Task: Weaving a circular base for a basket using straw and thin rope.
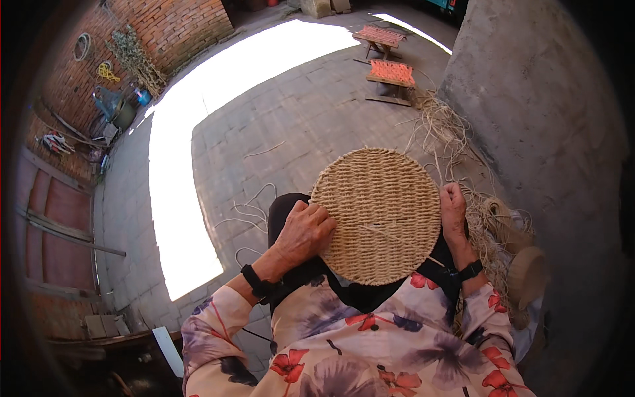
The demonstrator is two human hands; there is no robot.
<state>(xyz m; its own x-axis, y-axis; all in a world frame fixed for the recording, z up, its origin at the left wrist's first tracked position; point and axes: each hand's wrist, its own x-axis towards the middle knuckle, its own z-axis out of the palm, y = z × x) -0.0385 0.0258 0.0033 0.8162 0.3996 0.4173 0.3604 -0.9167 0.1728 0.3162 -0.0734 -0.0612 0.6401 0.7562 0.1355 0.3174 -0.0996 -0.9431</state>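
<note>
A round, tan mat of woven straw-like cord (374,192) stands tilted over my lap. My left hand (304,233) is closed on its left edge, fingers bent over the front. At the right rim my right hand (454,210) is closed against the edge, and its fingertips are partly hidden. A thin strand shows just above that hand; whether it is in the grip I cannot tell. Across the lower middle of the mat lies a loose pale strand (397,239), running toward the lower right rim.
Loose cord (446,129) is heaped along the concrete wall (539,119) on my right, with a cord spool (499,215) beside it. Two low stools with orange-red woven seats (391,73) stand ahead. Stray cords (248,212) lie on the paving at left. Beyond is a brick wall (178,30).
</note>
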